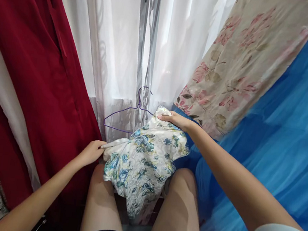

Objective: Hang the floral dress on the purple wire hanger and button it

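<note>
A white garment with blue and yellow flowers (147,157) hangs between my hands, above my knees. My left hand (92,152) pinches its pale edge on the left. Up at its top right corner, my right hand (175,119) grips the cloth with the thumb on top. Behind the garment is a purple wire hanger (121,110), its hook up near the curtain's middle. The hanger's right arm passes behind or into the cloth; I cannot tell which.
White curtains (119,40) hang straight ahead. A dark red cloth (43,60) drapes on the left. To the right are a beige flowered curtain (231,65) and a blue tulle fabric (290,132). My bare legs (182,212) are below the garment.
</note>
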### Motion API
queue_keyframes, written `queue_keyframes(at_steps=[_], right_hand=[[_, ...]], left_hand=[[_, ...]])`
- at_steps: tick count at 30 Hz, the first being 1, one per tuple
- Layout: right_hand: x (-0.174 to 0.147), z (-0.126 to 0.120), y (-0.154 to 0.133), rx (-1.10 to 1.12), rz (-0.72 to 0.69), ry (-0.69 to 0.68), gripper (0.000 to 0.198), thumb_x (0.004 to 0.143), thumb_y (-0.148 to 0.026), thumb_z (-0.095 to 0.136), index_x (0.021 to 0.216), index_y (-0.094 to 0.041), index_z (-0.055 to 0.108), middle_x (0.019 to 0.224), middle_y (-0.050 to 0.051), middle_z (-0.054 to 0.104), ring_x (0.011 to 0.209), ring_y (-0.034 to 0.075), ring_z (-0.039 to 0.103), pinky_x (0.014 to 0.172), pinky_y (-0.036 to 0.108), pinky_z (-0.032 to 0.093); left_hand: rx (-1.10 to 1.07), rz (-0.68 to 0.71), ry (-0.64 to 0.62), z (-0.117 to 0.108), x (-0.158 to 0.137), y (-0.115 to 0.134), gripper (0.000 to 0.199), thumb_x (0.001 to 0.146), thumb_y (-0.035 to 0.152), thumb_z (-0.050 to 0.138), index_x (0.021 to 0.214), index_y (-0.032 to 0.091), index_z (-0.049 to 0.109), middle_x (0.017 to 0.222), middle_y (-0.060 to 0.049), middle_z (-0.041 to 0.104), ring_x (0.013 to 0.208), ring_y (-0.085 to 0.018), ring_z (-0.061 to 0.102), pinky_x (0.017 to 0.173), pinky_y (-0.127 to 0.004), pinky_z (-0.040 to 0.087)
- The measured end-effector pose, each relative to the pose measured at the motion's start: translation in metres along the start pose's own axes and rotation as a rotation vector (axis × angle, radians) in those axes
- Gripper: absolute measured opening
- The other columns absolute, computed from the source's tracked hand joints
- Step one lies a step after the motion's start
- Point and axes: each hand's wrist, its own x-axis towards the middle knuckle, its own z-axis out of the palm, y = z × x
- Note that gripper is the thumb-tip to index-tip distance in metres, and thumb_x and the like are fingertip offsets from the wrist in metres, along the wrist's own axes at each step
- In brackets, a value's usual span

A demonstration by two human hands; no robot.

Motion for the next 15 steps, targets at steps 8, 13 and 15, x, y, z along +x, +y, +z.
queue_keyframes(at_steps=[8,13,15], right_hand=[[-0.004,-0.003,-0.011,0.038,0.116,-0.126,0.028,0.073,-0.031,0.082,0.093,-0.013,0.074,0.090,0.010,0.077,0.075,0.022,0.073,0.068,0.029,0.060],[-0.004,0.001,0.001,0.173,0.191,-0.119,0.023,0.078,-0.025,0.076,0.097,-0.014,0.070,0.088,0.009,0.078,0.075,0.022,0.074,0.075,0.032,0.061],[0.000,0.005,0.013,0.227,0.221,-0.110,0.020,0.082,-0.028,0.072,0.097,-0.014,0.069,0.086,0.009,0.077,0.074,0.022,0.074,0.075,0.033,0.061]], left_hand=[[0.291,0.060,0.261,-0.061,0.086,0.004,0.023,0.063,0.006,0.057,0.063,0.025,0.068,0.115,-0.002,0.072,0.135,-0.032,0.042,0.118,-0.055,0.004],[0.780,0.373,0.357,-0.051,0.121,0.053,0.022,0.078,0.013,0.051,0.080,0.022,0.071,0.140,-0.005,0.058,0.139,-0.035,0.036,0.116,-0.058,0.010],[0.618,0.337,0.280,-0.034,0.125,0.067,0.025,0.083,0.020,0.050,0.097,0.022,0.070,0.126,-0.007,0.066,0.125,-0.032,0.051,0.109,-0.052,0.031]])
